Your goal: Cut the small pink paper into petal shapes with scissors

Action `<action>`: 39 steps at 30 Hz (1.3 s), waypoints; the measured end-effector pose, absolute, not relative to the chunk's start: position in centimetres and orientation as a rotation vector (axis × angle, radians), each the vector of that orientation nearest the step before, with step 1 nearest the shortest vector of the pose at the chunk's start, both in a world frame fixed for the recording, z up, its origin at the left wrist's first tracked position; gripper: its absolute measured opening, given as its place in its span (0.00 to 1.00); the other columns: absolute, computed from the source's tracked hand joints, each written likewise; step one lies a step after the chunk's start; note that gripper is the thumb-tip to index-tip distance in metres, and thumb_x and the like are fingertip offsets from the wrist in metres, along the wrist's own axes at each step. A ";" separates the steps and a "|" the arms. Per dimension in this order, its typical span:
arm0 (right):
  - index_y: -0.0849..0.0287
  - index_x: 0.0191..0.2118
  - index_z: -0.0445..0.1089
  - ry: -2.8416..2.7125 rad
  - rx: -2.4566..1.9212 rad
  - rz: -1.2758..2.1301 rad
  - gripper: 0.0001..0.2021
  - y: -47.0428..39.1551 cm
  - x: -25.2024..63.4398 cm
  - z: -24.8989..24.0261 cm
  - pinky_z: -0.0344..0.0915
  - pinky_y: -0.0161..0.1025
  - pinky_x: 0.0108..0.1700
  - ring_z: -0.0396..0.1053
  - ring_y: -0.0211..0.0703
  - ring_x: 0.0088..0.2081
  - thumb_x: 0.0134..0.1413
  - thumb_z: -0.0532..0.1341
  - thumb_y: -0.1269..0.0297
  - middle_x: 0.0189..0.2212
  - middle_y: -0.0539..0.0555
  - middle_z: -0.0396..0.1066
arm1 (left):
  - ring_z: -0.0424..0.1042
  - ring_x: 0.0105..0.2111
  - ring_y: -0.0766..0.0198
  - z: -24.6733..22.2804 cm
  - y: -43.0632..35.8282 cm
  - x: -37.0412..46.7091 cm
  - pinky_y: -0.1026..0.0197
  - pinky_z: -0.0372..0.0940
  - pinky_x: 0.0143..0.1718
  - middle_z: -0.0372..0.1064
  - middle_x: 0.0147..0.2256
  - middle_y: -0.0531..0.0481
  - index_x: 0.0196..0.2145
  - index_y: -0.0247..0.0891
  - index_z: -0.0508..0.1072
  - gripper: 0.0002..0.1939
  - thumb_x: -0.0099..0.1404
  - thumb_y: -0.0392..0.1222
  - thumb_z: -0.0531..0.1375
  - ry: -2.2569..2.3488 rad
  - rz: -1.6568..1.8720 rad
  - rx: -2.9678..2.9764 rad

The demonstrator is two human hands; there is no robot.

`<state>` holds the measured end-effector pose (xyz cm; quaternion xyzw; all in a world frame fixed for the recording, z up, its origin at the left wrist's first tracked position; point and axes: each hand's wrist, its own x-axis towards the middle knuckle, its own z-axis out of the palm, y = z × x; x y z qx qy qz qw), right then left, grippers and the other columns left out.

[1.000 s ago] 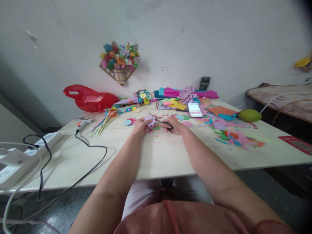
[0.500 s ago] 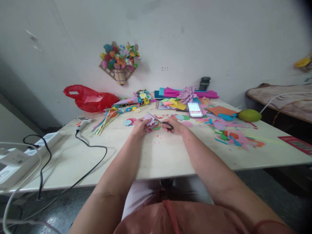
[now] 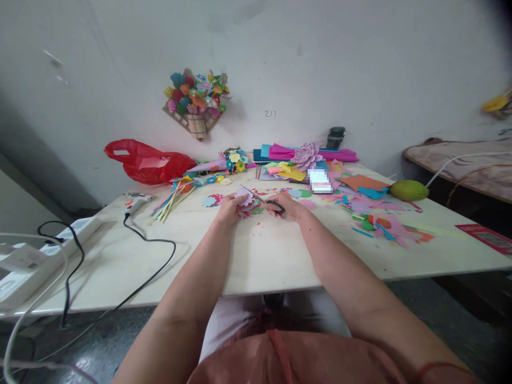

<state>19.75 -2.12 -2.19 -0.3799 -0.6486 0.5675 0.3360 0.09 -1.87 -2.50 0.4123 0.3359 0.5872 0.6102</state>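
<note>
A lilac paper flower (image 3: 244, 198) with scalloped edges is pinched in my left hand (image 3: 229, 207) above the middle of the table. My right hand (image 3: 290, 207) is closed on black-handled scissors (image 3: 275, 206), whose blades point left and meet the flower's right edge. Whether the blades are parted is too small to make out. Below and around both hands lie small red paper scraps (image 3: 257, 224). A light blue paper flower (image 3: 208, 201) rests left of my left hand, and a pink paper piece (image 3: 308, 204) lies right of my right hand.
A red plastic bag (image 3: 150, 162), paper strips (image 3: 162, 209) and a hot glue gun (image 3: 138, 203) with its cord are on the left. Colored sheets (image 3: 296, 172), a phone (image 3: 320, 181), paper scraps (image 3: 390, 226) and a green oval fruit (image 3: 409, 190) occupy the right. A power strip (image 3: 82, 234) lines the left edge.
</note>
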 end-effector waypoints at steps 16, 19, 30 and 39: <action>0.61 0.24 0.68 -1.725 -0.990 1.478 0.12 -1.4 19.7 -3.0 0.50 0.26 0.12 0.54 0.28 0.13 0.44 0.69 0.60 0.12 0.45 0.62 | 0.73 0.26 0.65 -2.3 -2.0 0.1 0.61 0.71 0.34 0.74 0.26 0.46 0.26 0.30 0.74 0.08 0.47 0.33 0.69 0.752 1.365 0.970; 0.62 0.25 0.69 -1.728 -1.003 1.472 0.12 -1.4 19.6 -2.9 0.50 0.27 0.12 0.54 0.29 0.13 0.44 0.69 0.60 0.12 0.45 0.62 | 0.73 0.25 0.65 -2.2 -2.2 0.1 0.60 0.71 0.36 0.74 0.26 0.46 0.27 0.30 0.74 0.08 0.48 0.33 0.69 0.750 1.376 0.966; 0.62 0.29 0.69 -1.800 -1.046 1.405 0.13 -2.0 20.1 -2.4 0.47 0.27 0.12 0.61 0.30 0.14 0.48 0.66 0.57 0.16 0.47 0.67 | 0.74 0.26 0.64 -2.3 -2.0 0.1 0.60 0.70 0.36 0.72 0.25 0.48 0.27 0.31 0.73 0.09 0.47 0.33 0.69 0.766 1.415 0.959; 0.63 0.32 0.70 -1.778 -1.043 1.405 0.13 -2.1 20.1 -2.3 0.49 0.27 0.12 0.61 0.30 0.14 0.50 0.64 0.56 0.16 0.48 0.68 | 0.74 0.27 0.63 -2.7 -1.8 0.0 0.61 0.69 0.35 0.74 0.26 0.47 0.27 0.32 0.75 0.08 0.47 0.33 0.69 0.714 1.377 0.992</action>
